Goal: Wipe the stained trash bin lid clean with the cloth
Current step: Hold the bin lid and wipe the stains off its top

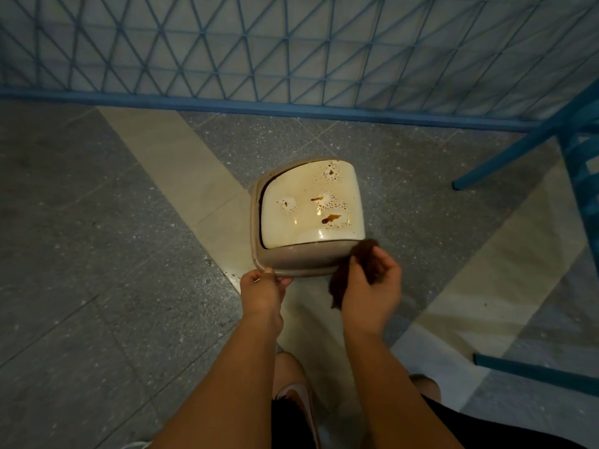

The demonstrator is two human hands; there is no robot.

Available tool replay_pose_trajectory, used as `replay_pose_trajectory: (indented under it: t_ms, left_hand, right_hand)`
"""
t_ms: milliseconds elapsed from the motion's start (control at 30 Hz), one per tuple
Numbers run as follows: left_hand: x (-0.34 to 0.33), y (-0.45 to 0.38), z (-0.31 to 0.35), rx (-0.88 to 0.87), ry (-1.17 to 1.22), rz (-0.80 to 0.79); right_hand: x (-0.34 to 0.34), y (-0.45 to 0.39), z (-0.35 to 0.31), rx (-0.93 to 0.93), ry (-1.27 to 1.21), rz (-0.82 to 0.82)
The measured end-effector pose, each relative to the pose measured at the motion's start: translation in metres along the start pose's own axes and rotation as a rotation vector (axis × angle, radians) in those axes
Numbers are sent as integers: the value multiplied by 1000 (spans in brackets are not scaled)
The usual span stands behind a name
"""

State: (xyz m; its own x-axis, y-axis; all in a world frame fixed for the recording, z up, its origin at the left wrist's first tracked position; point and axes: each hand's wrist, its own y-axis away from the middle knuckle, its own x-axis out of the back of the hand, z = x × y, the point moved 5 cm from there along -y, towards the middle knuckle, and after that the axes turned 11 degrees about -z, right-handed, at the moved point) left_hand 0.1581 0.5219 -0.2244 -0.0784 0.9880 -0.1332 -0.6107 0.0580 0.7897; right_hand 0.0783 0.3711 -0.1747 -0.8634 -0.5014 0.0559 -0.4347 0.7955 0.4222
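Observation:
A cream trash bin lid (301, 222) with a beige rim is held above the floor, its glossy top spotted with brown stains and speckles. My left hand (262, 286) grips the lid's near left corner at the rim. My right hand (372, 286) holds a dark brown cloth (363, 257) bunched in its fingers. The cloth touches the lid's near right corner and hangs down below the hand.
A blue metal mesh fence (291, 53) runs across the far side. Blue chair legs (525, 147) stand at the right, with another blue bar (534, 367) near the floor. The floor (97, 222) is grey speckled tile with pale stripes. My legs show below.

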Motion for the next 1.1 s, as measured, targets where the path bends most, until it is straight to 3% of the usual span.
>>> replay_pose_trajectory:
  t_ms: [100,267,367,467,600,667,867,967,1100]
  left_hand:
    - [-8,4,-3,-3,40,-30]
    - [-8,4,-3,-18,12,-30]
    - [-6,2,-7,-28,-60,-26]
    - [-6,0,-6,-28,-78,-33]
    - [-5,-4,-4,-45,-80,-38]
    - [-1,-7,-1,-59,-60,-17]
    - [11,-7,5,-31,132,88]
    - [-11,5,-15,96,194,7]
    - [-54,18,-32,115,196,-151]
  right_hand:
    - [-18,13,-8,177,111,-112]
    - [-45,28,0,499,548,-445]
    - [-48,23,19,484,758,-610]
    - [-31,6,16,409,834,-557]
    - [19,-34,-3,184,674,-212]
    - [36,-50,-8,36,590,-140]
    - [54,-53,3,-293,94,-123]
    - [49,-39,13,-421,-48,-162]
    - [31,-19,20,-465,-113,-267]
